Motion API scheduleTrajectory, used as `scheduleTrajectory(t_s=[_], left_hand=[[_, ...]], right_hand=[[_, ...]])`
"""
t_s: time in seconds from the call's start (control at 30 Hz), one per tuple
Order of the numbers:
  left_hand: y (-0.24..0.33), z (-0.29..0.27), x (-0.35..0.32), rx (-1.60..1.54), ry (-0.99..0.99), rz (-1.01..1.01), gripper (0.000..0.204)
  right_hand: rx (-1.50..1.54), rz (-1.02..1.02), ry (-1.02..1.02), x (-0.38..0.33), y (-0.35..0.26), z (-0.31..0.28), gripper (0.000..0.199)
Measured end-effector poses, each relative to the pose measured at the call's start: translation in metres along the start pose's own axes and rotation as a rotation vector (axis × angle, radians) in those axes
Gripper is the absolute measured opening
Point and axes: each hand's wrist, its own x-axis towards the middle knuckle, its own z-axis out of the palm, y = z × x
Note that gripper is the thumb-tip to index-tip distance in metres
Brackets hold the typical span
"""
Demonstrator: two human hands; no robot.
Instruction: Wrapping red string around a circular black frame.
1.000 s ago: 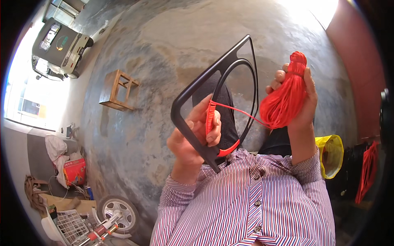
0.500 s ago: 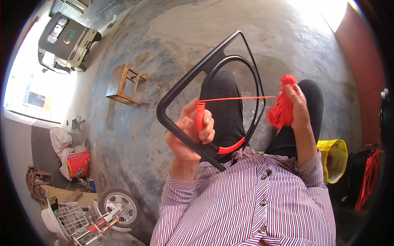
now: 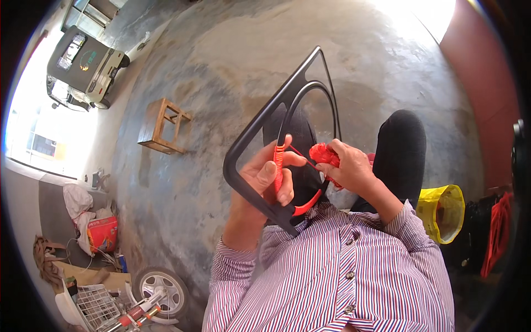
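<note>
Black frame (image 3: 251, 141) up over lap, left hand (image 3: 264, 180) clenched round its red-wrapped bar. Right hand (image 3: 347, 169) grips red cord bundle (image 3: 323, 154) just beside. Cord may go slack, wraps loosen, if pull weakens.

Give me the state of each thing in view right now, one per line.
Black frame: held upright, tilted, partly wrapped in red.
Red cord: wound round the frame's inner bar.
Cord bundle: bunched in the right hand.
Left hand: gripping the frame.
Right hand: closed on the bundle.
Wooden stool: standing on the floor.
</note>
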Motion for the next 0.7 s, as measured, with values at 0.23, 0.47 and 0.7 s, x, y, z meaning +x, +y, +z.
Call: scheduleTrajectory(t_s=[0.23,0.47,0.7], left_hand=[[-0.013,0.026,-0.002,-0.027,-0.079,-0.072,0.042],[-0.015,0.063,0.002,-0.394,0.123,-0.158,0.063],[-0.038,0.032,-0.002,-0.59,0.073,-0.293,0.059]], right_hand=[[1.296,-0.011,0.009,0.041,-0.031,-0.022,0.045],[1.511,-0.552,-0.469,0.048,-0.066,-0.053,0.024],[1.365,-0.378,-0.247,0.046,-0.06,-0.053,0.038]])
